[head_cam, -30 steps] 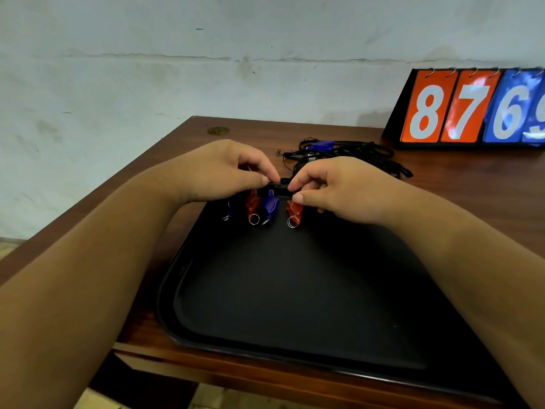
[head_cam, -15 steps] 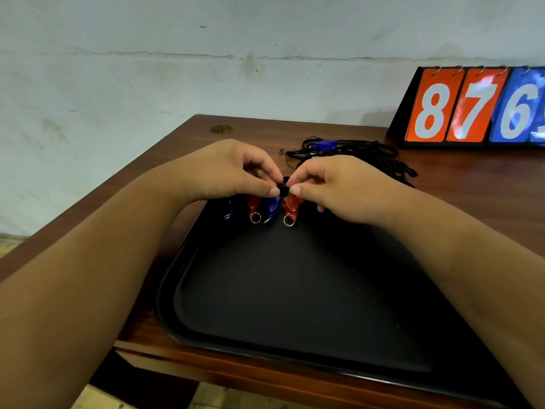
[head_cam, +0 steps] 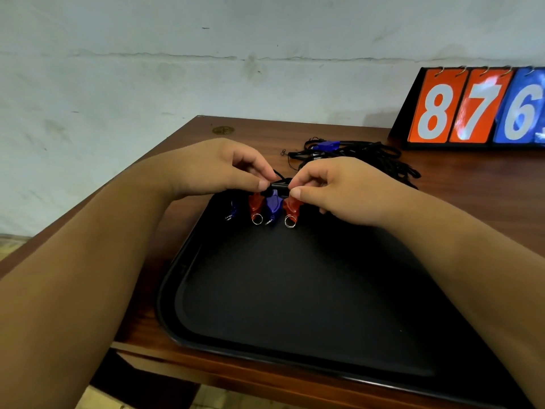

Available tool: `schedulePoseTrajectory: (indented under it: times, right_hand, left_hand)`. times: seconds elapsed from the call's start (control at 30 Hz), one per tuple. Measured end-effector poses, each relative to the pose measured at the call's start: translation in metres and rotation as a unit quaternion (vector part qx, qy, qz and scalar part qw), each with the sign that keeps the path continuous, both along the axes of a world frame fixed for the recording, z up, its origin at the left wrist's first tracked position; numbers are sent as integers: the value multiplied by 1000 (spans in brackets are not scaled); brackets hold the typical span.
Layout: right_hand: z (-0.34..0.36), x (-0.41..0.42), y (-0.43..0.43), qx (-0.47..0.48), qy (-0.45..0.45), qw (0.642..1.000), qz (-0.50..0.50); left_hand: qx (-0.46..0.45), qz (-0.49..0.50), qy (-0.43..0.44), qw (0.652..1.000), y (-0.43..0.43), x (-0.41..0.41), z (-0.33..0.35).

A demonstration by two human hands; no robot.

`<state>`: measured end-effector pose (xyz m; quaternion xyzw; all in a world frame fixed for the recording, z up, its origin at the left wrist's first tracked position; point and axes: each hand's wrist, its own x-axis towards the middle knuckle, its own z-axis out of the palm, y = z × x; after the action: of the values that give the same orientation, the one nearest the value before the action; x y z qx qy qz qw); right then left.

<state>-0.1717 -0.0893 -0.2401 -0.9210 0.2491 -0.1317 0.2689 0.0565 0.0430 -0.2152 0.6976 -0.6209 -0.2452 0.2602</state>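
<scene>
Several small red and blue whistles with metal key rings lie in a row at the far end of a black tray: a blue whistle, a red whistle, a blue whistle and a red whistle. Just above them, my left hand and my right hand pinch the two ends of a small black clip between thumb and fingertips. A thin black cord runs back from the clip.
The tray sits on a brown wooden table against a white wall. Behind my hands lies a heap of black lanyards with a blue whistle on it. A flip scoreboard showing 8, 7, 6 stands at the back right.
My hands have drawn closer together over the whistles, both now pinching the black clip. The whistles on the tray stay where they were.
</scene>
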Motion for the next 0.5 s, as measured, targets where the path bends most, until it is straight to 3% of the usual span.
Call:
schedulePoseTrajectory:
  times: [0.2, 0.5]
  right_hand:
    - [0, 1, -1, -10, 16, 1000, 8]
    - [-1, 2, 0, -17, 19, 1000, 4]
  left_hand:
    - [44, -14, 15, 999, 5, 3, 1]
    - [40, -19, 6, 999, 3, 7, 1]
